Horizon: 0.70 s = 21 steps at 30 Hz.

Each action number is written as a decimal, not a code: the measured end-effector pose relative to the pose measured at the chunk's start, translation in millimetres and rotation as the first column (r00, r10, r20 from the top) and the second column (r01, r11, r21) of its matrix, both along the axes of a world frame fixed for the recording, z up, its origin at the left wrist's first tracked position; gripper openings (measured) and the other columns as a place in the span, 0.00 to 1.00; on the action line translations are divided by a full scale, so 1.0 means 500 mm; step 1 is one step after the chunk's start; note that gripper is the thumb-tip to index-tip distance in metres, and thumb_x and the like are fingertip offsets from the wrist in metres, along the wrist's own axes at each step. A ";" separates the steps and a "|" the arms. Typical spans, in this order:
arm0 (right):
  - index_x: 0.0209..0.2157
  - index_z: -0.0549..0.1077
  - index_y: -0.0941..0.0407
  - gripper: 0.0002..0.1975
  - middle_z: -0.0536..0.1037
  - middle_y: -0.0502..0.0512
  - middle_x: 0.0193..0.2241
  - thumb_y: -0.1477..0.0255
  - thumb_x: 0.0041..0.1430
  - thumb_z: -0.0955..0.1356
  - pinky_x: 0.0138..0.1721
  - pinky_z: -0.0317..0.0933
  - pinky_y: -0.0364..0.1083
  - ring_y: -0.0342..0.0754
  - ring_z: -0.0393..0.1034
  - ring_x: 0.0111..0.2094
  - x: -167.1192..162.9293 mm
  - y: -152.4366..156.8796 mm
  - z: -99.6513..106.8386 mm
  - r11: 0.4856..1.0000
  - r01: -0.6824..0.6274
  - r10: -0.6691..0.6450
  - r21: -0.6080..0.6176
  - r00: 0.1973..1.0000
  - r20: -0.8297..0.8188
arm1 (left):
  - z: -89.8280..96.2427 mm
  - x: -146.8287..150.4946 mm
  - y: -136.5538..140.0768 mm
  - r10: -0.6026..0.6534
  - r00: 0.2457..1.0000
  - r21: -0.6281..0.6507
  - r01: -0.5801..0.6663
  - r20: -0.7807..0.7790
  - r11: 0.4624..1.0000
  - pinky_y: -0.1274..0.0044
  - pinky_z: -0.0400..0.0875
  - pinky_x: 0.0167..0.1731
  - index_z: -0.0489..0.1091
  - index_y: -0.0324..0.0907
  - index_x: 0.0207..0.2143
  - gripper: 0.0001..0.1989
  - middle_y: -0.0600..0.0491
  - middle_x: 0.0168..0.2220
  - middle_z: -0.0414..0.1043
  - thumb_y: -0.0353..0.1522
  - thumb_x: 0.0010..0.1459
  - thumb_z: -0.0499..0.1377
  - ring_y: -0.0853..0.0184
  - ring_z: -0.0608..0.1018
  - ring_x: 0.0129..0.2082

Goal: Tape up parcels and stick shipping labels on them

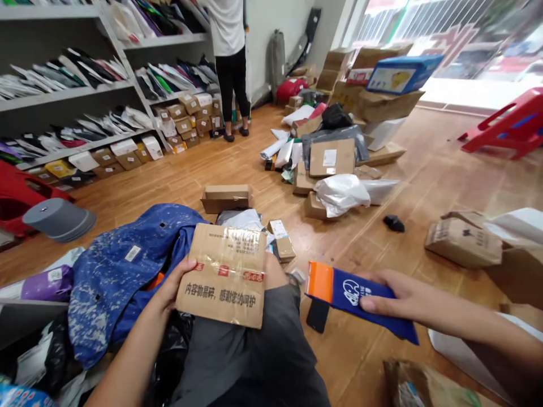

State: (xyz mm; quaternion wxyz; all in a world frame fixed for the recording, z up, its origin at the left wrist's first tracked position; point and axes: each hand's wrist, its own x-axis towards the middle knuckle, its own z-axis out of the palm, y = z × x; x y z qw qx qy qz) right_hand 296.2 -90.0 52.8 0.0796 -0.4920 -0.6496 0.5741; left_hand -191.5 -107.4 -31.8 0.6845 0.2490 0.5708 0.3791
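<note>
My left hand grips the left edge of a flat brown cardboard box, thumb on top, above my lap. Black Chinese print and a band with red marks run across its face. My right hand is closed on a flat dark-blue packet with an orange end and a white logo, thumb on top and fingers hidden below. Just under the packet shows a black rectangular thing; I cannot tell whether it touches. A big blue bag with white specks lies left of the box.
Beyond my knees, a heap of parcels covers the wooden floor. Shelves of packages line the left wall, where another person stands. Cartons lie at right, near a red stool. A grey stool stands left.
</note>
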 end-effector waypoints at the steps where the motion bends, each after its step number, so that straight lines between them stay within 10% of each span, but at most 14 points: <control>1: 0.43 0.85 0.54 0.26 0.85 0.59 0.38 0.45 0.58 0.77 0.38 0.73 0.48 0.58 0.79 0.38 0.008 0.000 -0.005 0.999 0.000 0.000 -0.039 1.000 -0.010 | -0.002 0.000 0.002 0.020 1.000 -0.034 -0.020 0.002 0.999 0.56 0.83 0.42 0.79 0.35 0.52 0.34 0.36 0.39 0.87 0.51 0.51 0.67 0.40 0.88 0.41; 15: 0.38 0.76 0.59 0.30 0.77 0.52 0.32 0.43 0.61 0.74 0.33 0.61 0.44 0.47 0.69 0.32 -0.098 0.064 -0.132 0.992 -0.092 0.078 -0.081 0.984 -0.159 | -0.030 -0.004 0.043 0.089 0.996 -0.100 -0.088 0.008 0.991 0.51 0.82 0.51 0.80 0.38 0.53 0.34 0.38 0.41 0.87 0.52 0.53 0.64 0.36 0.85 0.52; 21: 0.44 0.78 0.59 0.34 0.77 0.52 0.34 0.41 0.57 0.76 0.34 0.62 0.43 0.47 0.69 0.33 -0.146 0.094 -0.027 0.996 -0.082 0.068 -0.029 0.946 -0.316 | -0.029 0.046 0.081 0.043 0.991 0.171 -0.065 0.127 0.983 0.51 0.78 0.57 0.81 0.44 0.47 0.30 0.43 0.43 0.87 0.58 0.57 0.61 0.41 0.85 0.53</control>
